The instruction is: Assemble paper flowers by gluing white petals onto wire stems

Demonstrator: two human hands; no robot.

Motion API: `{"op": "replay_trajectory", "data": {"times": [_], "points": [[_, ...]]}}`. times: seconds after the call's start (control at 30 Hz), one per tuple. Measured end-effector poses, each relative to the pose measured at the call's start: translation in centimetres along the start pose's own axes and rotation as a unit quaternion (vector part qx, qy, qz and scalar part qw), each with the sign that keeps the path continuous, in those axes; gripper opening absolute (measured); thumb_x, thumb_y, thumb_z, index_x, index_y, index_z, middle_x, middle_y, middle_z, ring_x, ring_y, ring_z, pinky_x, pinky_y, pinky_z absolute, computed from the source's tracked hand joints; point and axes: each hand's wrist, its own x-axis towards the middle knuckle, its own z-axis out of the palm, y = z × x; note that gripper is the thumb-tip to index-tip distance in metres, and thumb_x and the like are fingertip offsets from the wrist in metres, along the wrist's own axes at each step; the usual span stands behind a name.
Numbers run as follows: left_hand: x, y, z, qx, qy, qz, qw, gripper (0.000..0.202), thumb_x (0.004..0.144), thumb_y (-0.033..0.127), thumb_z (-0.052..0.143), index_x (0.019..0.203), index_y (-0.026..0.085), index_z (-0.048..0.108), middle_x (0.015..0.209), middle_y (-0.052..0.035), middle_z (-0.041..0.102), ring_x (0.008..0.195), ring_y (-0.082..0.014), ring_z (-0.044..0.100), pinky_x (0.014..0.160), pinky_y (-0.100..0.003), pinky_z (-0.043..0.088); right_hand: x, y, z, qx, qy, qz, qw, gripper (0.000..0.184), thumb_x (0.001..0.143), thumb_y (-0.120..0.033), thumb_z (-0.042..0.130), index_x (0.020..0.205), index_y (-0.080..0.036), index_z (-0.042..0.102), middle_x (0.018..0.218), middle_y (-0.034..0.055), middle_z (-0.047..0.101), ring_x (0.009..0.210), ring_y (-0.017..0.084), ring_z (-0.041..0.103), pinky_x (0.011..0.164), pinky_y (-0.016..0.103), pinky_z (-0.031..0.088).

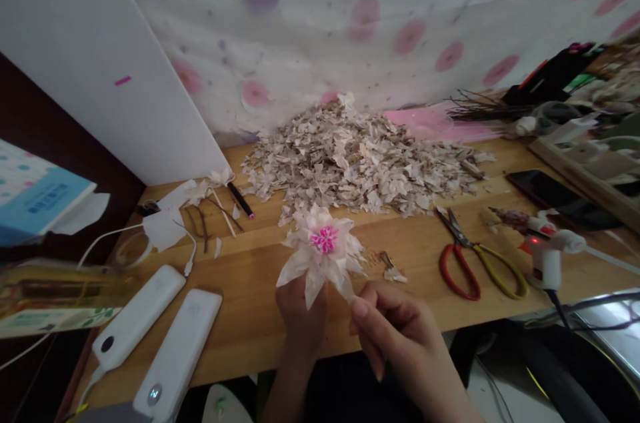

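Left to right, on the wooden table (250, 316): two white power banks (137, 316); a heap of pale flakes (350, 163) at the back.

Near the front edge, the left hand (300, 323) is closed around the base of a white flower (323, 249) with a pink centre, held upright above the table. The right hand (400, 343), fingers curled, touches its lower petals; whether it grips them cannot be told.

Farther right: red-and-yellow scissors (475, 263) and a glue gun (545, 253).

dim, soft indoor light, slight blur, wide-angle bending at the edges
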Motion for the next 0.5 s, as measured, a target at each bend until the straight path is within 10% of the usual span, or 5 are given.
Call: {"op": "replay_trajectory", "data": {"times": [0.4,0.5], "points": [[0.6,-0.4,0.0,0.002,0.025,0.019,1.0,0.01,0.078,0.019,0.063,0.073,0.024,0.069,0.068,-0.0011,0.073,0.063,-0.0219,0.071,0.061,-0.033,0.06,-0.7,-1.5,0.4,-0.112,0.27,-0.119,0.949,0.029,0.087,-0.049,0.074,0.078,-0.023,0.068,0.046,-0.007,0.04,0.036,0.008,0.034,0.035,0.021,0.024],[0.7,0.3,-0.1,-0.011,0.013,0.015,1.0,0.012,0.079,0.017,0.064,0.071,0.024,0.067,0.066,-0.0002,0.072,0.061,-0.0206,0.07,0.058,-0.031,0.059,-0.6,-1.6,0.1,-0.148,0.246,-0.129,0.949,0.027,0.09,-0.049,0.071,0.082,-0.023,0.073,0.043,-0.0061,0.042,0.034,0.008,0.035,0.035,0.021,0.026]]}}
